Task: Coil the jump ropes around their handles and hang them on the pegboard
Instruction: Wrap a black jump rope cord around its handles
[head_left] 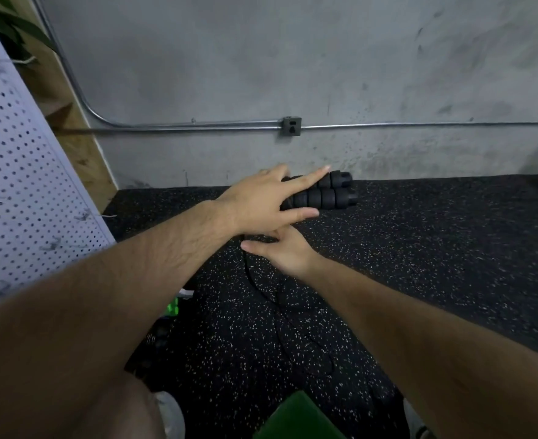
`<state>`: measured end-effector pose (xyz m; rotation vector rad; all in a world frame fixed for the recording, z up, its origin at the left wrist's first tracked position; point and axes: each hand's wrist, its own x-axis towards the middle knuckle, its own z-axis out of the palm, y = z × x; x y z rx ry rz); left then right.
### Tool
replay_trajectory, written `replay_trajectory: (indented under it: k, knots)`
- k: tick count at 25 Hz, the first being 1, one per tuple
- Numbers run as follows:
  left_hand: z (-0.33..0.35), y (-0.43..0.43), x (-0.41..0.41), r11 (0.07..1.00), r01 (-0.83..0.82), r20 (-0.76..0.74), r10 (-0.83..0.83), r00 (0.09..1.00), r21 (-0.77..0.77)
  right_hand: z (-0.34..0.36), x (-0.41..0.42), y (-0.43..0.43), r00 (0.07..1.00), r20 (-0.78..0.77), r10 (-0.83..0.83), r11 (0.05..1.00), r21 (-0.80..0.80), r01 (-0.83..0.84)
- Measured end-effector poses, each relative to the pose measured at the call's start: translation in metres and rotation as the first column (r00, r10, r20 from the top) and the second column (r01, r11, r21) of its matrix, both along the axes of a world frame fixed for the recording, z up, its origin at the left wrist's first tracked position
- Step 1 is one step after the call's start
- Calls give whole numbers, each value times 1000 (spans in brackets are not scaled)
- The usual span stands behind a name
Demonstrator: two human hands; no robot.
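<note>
Two black ribbed jump rope handles lie side by side, pointing right, just in front of the wall base. My left hand reaches over them and grips them between thumb and fingers, with the index finger stretched along the upper handle. My right hand sits directly beneath the left, thumb pointing left and fingers hidden under the left palm. The thin black rope comes out by that thumb and trails loosely down over the floor toward me. The white pegboard leans at the far left.
Black speckled rubber flooring covers the ground. A grey concrete wall with a metal conduit and junction box stands behind. A green object lies near the pegboard's foot, and a dark green one sits at the bottom edge.
</note>
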<state>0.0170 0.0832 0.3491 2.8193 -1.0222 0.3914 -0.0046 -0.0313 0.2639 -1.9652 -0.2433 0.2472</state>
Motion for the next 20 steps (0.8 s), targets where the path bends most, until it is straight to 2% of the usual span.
replay_trajectory:
  k: [2,5,8,11,15,20]
  knots:
    - [2,8,1,996,4,-28,-7,1000,-87,0,4,19,999,27,38,998,49,-39]
    - [4,22,3,986,-11,-63,1,998,-169,8,3,31,993,-31,115,989,101,-112]
    - [4,41,4,995,-55,-14,54,998,-87,17,3,21,990,-41,133,989,72,-130]
    - [1,58,2,995,-82,-3,82,997,-59,31,7,-11,987,-8,162,975,-155,-161]
    - [-2,74,-3,999,-29,2,30,1000,-27,57,6,-59,976,-17,215,917,-341,-208]
    - [-11,74,-5,973,31,96,-54,994,229,79,3,-85,994,64,87,942,-331,-61]
